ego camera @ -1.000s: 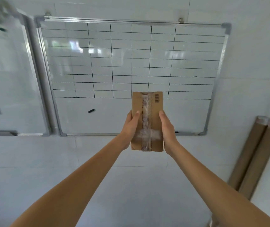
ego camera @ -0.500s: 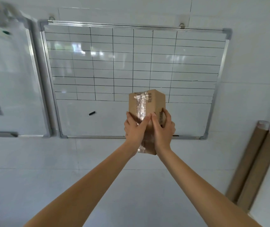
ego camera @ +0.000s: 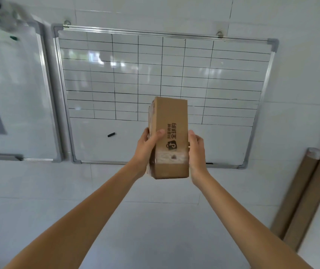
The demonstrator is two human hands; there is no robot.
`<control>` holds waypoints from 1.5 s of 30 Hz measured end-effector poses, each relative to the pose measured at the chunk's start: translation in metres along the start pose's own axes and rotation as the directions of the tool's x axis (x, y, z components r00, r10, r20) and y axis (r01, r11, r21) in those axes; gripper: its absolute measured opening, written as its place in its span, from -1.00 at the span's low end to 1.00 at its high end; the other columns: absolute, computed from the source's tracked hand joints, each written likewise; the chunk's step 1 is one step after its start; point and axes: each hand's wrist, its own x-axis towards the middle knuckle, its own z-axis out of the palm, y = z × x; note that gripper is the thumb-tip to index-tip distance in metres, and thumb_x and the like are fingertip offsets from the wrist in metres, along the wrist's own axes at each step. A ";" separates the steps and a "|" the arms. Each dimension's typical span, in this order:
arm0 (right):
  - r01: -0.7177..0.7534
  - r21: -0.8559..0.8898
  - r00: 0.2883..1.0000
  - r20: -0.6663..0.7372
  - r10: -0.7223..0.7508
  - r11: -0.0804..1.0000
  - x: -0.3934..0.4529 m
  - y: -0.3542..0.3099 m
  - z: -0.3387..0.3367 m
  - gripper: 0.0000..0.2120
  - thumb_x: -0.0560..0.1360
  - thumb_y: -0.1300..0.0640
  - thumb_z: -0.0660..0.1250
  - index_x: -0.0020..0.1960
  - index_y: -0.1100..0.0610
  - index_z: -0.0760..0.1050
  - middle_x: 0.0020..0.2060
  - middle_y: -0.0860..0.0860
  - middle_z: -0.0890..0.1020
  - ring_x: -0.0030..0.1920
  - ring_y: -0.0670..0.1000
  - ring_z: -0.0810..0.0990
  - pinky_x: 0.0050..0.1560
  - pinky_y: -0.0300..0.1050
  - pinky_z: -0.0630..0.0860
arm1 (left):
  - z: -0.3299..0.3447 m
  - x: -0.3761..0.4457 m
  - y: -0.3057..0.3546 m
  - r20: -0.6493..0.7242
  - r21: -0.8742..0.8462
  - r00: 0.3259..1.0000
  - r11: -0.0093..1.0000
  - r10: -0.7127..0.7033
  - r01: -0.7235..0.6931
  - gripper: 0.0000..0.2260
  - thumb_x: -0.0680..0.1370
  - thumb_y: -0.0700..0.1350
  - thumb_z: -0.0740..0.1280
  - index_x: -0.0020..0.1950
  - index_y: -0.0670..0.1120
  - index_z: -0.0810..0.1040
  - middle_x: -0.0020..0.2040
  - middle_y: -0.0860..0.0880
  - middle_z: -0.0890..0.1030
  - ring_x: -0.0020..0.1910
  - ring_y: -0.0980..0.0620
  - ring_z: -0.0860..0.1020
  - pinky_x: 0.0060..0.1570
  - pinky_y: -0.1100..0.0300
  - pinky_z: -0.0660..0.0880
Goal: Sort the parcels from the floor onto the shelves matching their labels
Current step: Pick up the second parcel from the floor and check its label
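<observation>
Box held upright at arm's length between both hands, printed face toward camera, probably to find the label. Left hand fingers wrapped on left edge; right hand pressed flat on right side, fingertips hidden. Whiteboard behind.

We see one small oblong brown cardboard parcel just below the centre of the frame, standing on end and slightly tilted. Its facing side carries a black printed logo with text running sideways, and clear tape bands its lower part.
</observation>
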 end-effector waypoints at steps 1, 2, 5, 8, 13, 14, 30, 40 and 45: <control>-0.038 0.011 0.994 0.100 0.037 0.999 0.001 0.000 -0.002 -0.39 0.58 -0.38 0.18 0.40 0.06 0.41 0.15 -0.03 0.62 0.22 0.06 0.62 0.24 0.05 0.56 | -0.002 0.000 0.004 0.049 -0.014 0.999 1.000 0.009 -0.008 -0.44 0.44 0.16 0.38 0.38 -0.06 0.46 0.19 -0.06 0.68 0.16 -0.06 0.66 0.11 0.04 0.59; -0.070 0.035 0.979 0.194 0.062 0.997 0.001 0.001 -0.004 -0.32 0.56 -0.44 0.14 0.42 0.04 0.45 0.21 0.02 0.65 0.26 0.10 0.63 0.28 0.10 0.57 | -0.001 -0.001 0.007 0.092 -0.024 0.996 1.000 0.012 -0.010 -0.42 0.45 0.19 0.36 0.39 -0.07 0.46 0.21 -0.06 0.67 0.19 -0.07 0.65 0.16 0.00 0.58; -0.159 0.180 0.939 0.330 0.093 0.971 -0.008 -0.002 -0.002 -0.41 0.68 -0.30 -0.07 0.27 0.00 0.60 0.15 0.02 0.74 0.17 0.04 0.70 0.25 0.06 0.60 | 0.006 -0.004 0.009 0.154 -0.068 0.988 0.998 0.000 0.010 -0.33 0.43 0.25 0.35 0.44 -0.10 0.44 0.28 -0.12 0.63 0.26 -0.13 0.60 0.29 -0.12 0.50; -0.183 0.254 0.926 0.369 0.080 0.950 -0.008 0.002 0.000 -0.43 0.69 -0.25 -0.09 0.22 -0.02 0.62 0.10 0.00 0.76 0.12 0.02 0.72 0.23 0.05 0.57 | 0.006 -0.007 0.006 0.160 -0.095 0.987 0.995 0.001 0.014 -0.31 0.43 0.27 0.34 0.44 -0.10 0.43 0.29 -0.14 0.62 0.28 -0.15 0.59 0.34 -0.20 0.46; -0.174 0.253 0.920 0.385 0.065 0.952 -0.007 0.000 0.002 -0.44 0.70 -0.23 -0.08 0.29 0.01 0.58 0.14 0.02 0.74 0.15 0.03 0.71 0.18 0.01 0.59 | 0.004 -0.009 0.006 0.144 -0.101 0.989 0.995 0.027 -0.012 -0.32 0.43 0.27 0.34 0.44 -0.09 0.42 0.29 -0.13 0.62 0.28 -0.16 0.58 0.33 -0.20 0.45; -0.175 0.261 0.918 0.393 0.061 0.949 -0.006 0.000 0.001 -0.44 0.70 -0.23 -0.08 0.30 0.02 0.58 0.14 0.03 0.74 0.15 0.03 0.71 0.18 0.01 0.59 | 0.005 -0.010 0.008 0.141 -0.095 0.990 0.995 0.026 -0.013 -0.33 0.44 0.27 0.33 0.44 -0.08 0.43 0.29 -0.12 0.62 0.28 -0.15 0.59 0.32 -0.19 0.46; 0.072 -0.160 0.990 -0.110 -0.090 0.984 -0.010 0.014 0.019 -0.21 0.31 -0.43 0.45 0.27 0.05 0.27 0.20 0.02 0.49 0.22 0.09 0.57 0.21 0.07 0.59 | -0.003 -0.015 0.004 -0.021 0.103 1.000 0.995 0.016 -0.014 -0.51 0.53 0.17 0.39 0.43 0.16 0.38 0.25 0.11 0.59 0.18 0.13 0.58 0.17 0.17 0.53; 0.019 -0.047 0.995 0.100 -0.014 0.999 -0.010 0.019 0.012 -0.52 0.59 -0.22 0.32 0.30 0.09 0.30 0.17 0.01 0.57 0.09 -0.12 0.61 -0.08 -0.30 0.59 | -0.011 -0.014 0.005 -0.072 0.207 0.995 0.977 0.070 -0.053 -0.28 0.38 0.24 0.52 0.47 0.14 0.35 0.32 0.00 0.56 0.24 -0.02 0.59 0.23 -0.05 0.57; -0.068 0.017 0.957 0.285 0.060 0.998 -0.005 0.015 0.001 -0.25 0.44 -0.40 0.37 0.42 0.09 0.47 0.19 0.08 0.71 0.15 0.07 0.72 0.16 0.00 0.65 | -0.015 -0.019 -0.001 0.005 -0.006 0.999 0.999 0.053 -0.053 -0.56 0.55 -0.01 0.43 0.42 0.07 0.47 0.22 0.04 0.66 0.15 0.05 0.66 0.18 0.06 0.60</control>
